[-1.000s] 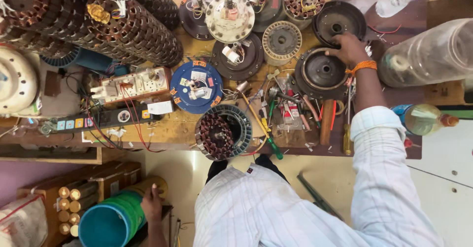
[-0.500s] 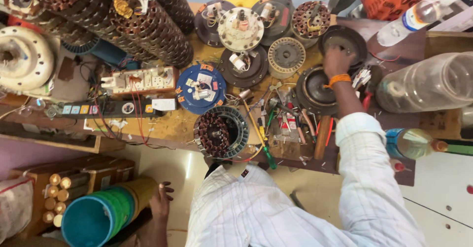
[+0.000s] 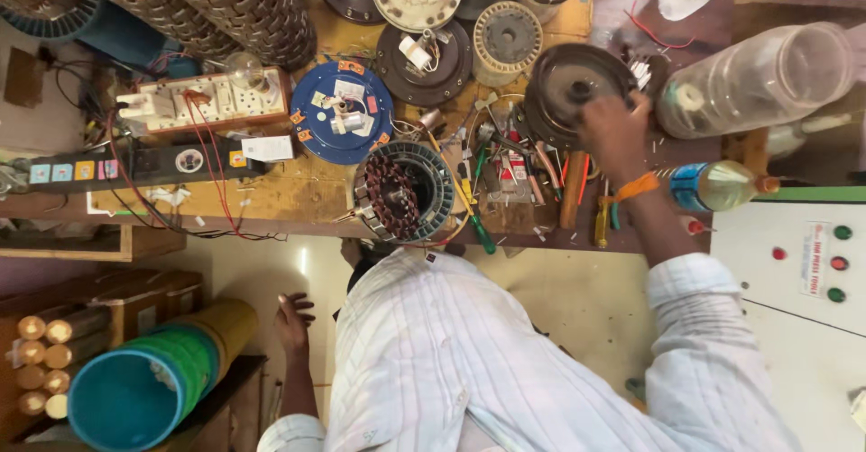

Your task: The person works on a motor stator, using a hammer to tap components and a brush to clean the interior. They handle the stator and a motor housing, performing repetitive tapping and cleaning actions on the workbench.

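Workbench [image 3: 298, 195] clutter is seen from above: the right hand [image 3: 615, 132] is closed over the near edge of a dark round motor cover [image 3: 568, 82] at the far right, beside a clear plastic jar [image 3: 758, 78]. The left hand [image 3: 293, 318] hangs loose with fingers spread, holding nothing, near a blue tub [image 3: 135, 393] at the lower left. A wound coil ring [image 3: 406, 190] is left untouched at the near edge, so the work looks barely started.
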